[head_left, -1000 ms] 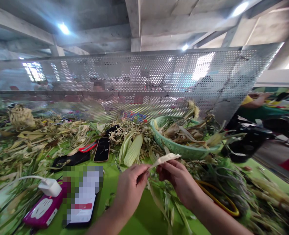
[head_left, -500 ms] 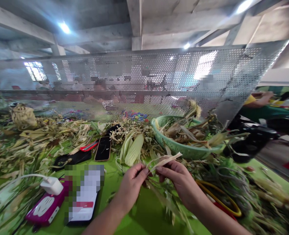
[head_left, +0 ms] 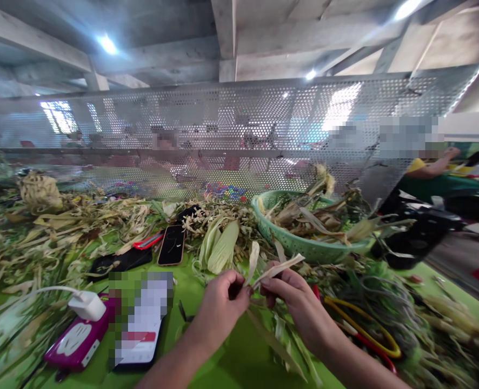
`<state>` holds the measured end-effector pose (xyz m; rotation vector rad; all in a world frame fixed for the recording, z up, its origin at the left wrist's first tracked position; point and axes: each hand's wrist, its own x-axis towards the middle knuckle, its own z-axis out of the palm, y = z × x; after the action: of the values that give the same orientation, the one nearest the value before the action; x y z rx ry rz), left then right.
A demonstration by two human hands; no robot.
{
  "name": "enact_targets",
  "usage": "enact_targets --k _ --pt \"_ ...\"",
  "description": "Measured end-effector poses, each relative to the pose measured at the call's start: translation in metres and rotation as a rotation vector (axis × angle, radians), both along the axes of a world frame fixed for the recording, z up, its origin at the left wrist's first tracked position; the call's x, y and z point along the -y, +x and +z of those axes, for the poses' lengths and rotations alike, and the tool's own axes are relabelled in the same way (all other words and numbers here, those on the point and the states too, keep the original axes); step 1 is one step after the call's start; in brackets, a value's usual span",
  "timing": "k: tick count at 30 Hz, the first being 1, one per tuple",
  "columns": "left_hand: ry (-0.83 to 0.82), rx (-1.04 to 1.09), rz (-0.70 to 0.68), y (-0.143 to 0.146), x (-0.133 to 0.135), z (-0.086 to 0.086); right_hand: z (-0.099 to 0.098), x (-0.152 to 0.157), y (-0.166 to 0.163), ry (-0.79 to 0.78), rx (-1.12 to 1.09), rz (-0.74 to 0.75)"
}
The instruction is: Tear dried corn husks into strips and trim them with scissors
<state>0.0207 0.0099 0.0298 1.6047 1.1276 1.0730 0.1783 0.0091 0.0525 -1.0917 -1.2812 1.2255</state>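
Note:
My left hand (head_left: 222, 306) and my right hand (head_left: 296, 303) meet above the green table (head_left: 231, 367), both pinched on a pale dry corn husk strip (head_left: 278, 267). The strip has split: one piece (head_left: 252, 260) stands up from my left fingers, the other slants right from my right fingers. More husk strands hang below my hands. A green corn ear in its husk (head_left: 219, 247) lies just beyond my left hand.
A green basket (head_left: 304, 247) full of husks stands behind my right hand. Several phones (head_left: 170, 246), a pink power strip (head_left: 74, 343) with a white plug and yellow-handled scissors (head_left: 365, 332) lie among husk heaps. A perforated metal screen (head_left: 231, 129) closes the back.
The husk strip has parted into two pieces between my hands. Both hands have dropped slightly toward the table.

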Motion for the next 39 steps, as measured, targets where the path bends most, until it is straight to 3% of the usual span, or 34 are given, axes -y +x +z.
enact_targets --k 6,11,21,32,39 --pt "0.15 -0.168 -0.01 -0.002 0.006 0.007 -0.003 -0.003 0.0 -0.037 -0.003 -0.005" --pt "0.193 -0.135 0.004 -0.002 0.005 0.008 -0.004 -0.003 0.001 -0.014 -0.031 0.06" --pt "0.039 0.078 -0.061 -0.001 0.001 0.003 -0.009 -0.002 0.001 0.004 -0.114 0.081" --pt "0.039 0.121 -0.005 0.001 0.004 0.002 -0.009 0.0 -0.002 0.126 -0.082 0.078" --pt "-0.03 0.185 -0.06 0.0 0.004 0.006 -0.008 0.003 -0.001 0.031 -0.155 0.079"
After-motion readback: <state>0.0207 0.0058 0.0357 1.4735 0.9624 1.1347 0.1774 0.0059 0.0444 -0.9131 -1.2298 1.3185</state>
